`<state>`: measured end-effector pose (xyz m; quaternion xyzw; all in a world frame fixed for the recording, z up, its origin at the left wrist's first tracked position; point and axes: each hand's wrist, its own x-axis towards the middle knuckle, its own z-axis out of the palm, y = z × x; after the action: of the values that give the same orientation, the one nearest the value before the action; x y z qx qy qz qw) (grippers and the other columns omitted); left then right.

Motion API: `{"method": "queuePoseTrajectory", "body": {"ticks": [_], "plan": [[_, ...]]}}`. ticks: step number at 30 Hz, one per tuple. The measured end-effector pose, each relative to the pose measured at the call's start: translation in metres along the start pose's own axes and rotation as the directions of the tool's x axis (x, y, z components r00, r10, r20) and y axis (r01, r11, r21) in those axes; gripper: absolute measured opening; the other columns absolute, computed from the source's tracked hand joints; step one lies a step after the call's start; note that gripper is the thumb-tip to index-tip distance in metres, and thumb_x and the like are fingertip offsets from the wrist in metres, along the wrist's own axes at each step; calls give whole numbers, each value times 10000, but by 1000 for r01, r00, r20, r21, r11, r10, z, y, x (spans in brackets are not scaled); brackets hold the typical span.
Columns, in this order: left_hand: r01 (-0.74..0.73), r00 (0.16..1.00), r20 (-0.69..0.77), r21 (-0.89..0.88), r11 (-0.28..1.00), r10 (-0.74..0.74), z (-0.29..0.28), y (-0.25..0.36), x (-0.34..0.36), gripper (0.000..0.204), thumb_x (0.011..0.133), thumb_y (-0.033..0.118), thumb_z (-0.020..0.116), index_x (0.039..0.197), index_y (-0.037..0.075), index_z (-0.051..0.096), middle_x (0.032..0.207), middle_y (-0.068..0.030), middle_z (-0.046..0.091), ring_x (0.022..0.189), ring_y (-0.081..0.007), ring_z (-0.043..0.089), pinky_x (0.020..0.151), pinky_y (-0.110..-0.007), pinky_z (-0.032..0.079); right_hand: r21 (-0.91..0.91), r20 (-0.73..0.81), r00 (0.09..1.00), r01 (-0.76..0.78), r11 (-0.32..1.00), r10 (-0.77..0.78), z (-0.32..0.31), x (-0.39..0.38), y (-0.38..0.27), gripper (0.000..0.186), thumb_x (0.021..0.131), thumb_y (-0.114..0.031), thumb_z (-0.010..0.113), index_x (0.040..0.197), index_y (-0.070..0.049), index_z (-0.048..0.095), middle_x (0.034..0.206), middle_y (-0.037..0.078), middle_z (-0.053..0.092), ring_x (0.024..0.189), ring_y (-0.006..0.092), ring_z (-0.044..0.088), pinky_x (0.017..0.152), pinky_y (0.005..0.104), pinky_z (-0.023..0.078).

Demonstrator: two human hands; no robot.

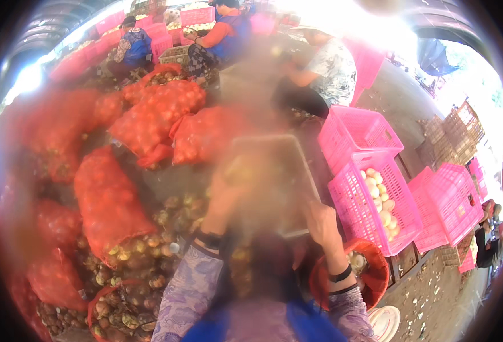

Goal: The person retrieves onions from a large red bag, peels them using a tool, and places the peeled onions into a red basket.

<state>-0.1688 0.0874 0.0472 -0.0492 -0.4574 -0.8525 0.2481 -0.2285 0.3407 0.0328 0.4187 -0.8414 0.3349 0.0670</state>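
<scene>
A hazy smudge covers the middle of the head view and hides much of what my hands do. My left hand (pixel 229 196) reaches over the left part of a pale-rimmed grey tub (pixel 304 165); its fingers are lost in the blur. My right hand (pixel 322 222) is at the tub's right side, near the rim, its fingertips blurred too. Whether either hand holds anything does not show. Beside my left forearm lies a heap of unpeeled onions (pixel 177 215). Under my right wrist stands a red bucket (pixel 381 279) with some pale peeled onions (pixel 358 262) in it.
Red mesh sacks of onions (pixel 111 196) lie along the left. At right stand pink crates (pixel 361 219), one holding peeled onions (pixel 379 199). A white lid or bucket (pixel 384 322) sits at lower right. A person (pixel 331 71) sits across from me; others work farther back.
</scene>
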Motion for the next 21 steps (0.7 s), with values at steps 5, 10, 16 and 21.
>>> {"method": "queuePoseTrajectory", "body": {"ticks": [5,10,16,21], "plan": [[90,996,33,-197,976,-85,8,-21,-8,784,728,-40,726,1439,1,399,1174,-108,643,1077,-220,651,939,-366,544,154,-128,991,-30,988,50,22,20,-29,469,877,-65,543,1344,-27,566,1067,229,676,845,375,683,719,438,544],[164,986,67,-218,962,-152,-15,-47,-7,693,751,8,698,1391,3,435,1158,-110,638,1067,-222,641,906,-362,543,124,-140,990,-5,992,23,18,32,-39,501,870,-93,592,1368,-57,553,1156,216,675,923,361,696,780,400,562],[127,991,40,57,990,-130,-7,-51,-12,622,760,3,675,1352,5,483,1165,-110,639,1055,-222,642,906,-374,540,155,-207,977,-18,988,50,23,33,-35,523,837,-118,648,1354,-93,573,1065,173,711,871,339,702,729,381,572],[277,961,59,-155,948,-271,4,-35,-18,589,775,-33,647,1342,9,492,1147,-107,645,1023,-220,651,879,-366,543,-15,-195,980,-52,999,48,11,41,-56,501,819,-106,654,1316,-68,599,1000,167,722,820,329,701,694,373,557]]}}
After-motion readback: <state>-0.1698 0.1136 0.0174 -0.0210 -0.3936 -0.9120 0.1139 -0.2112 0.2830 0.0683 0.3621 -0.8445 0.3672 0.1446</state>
